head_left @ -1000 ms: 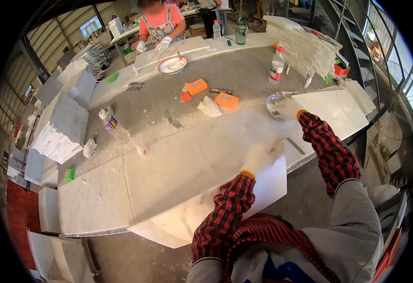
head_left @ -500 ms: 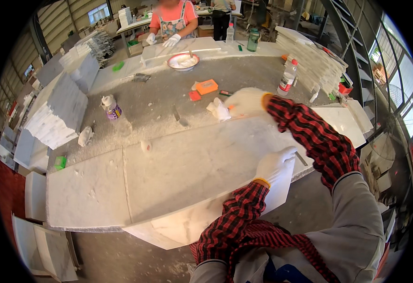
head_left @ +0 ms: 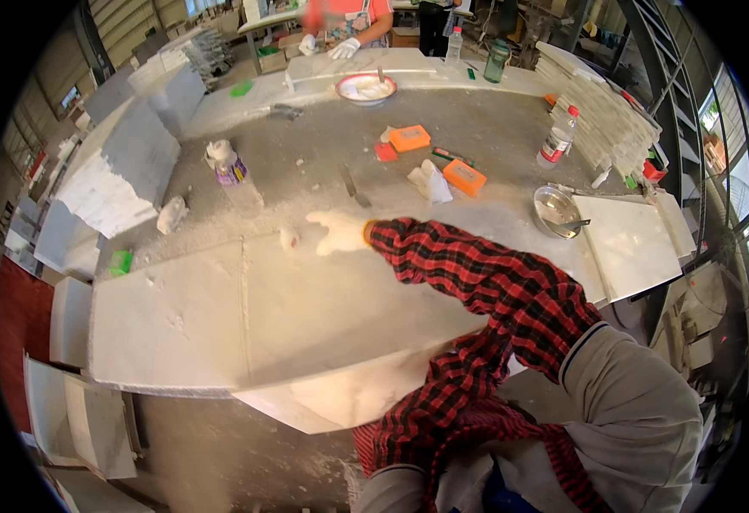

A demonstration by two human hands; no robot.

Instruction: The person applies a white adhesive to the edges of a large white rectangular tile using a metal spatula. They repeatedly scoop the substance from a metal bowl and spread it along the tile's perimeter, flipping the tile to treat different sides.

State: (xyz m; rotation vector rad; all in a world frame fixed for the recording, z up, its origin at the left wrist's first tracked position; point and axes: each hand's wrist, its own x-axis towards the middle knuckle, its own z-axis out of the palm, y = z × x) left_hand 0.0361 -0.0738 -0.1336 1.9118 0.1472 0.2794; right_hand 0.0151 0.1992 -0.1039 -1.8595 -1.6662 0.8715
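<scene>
My right hand (head_left: 340, 233), in a white glove, stretches across the marble slab (head_left: 323, 299) lying on the table. Its fingers are spread, with nothing in them. Just left of the fingertips lies a small whitish lump with a red spot (head_left: 290, 238). My left forearm (head_left: 430, 410) rises from the lower edge to a second marble piece (head_left: 331, 398), which slants down along the table's front edge. The right sleeve crosses over the left wrist, so the left hand's fingers are hidden. Beyond my right hand, a scraper (head_left: 354, 186) lies on the dusty tabletop.
A metal bowl (head_left: 555, 212) with a tool across it stands at right. Orange boxes (head_left: 465, 178), a crumpled white cloth (head_left: 430, 181) and bottles (head_left: 559, 137) lie or stand farther back. Slab stacks (head_left: 118, 179) flank the table. Opposite, a co-worker's gloved hands (head_left: 343, 49) rest near a slab.
My right hand has swept left and nearer from beside the white cloth, uncovering an orange box and the metal bowl. Its forearm now covers the left hand. The view has shifted slightly.
</scene>
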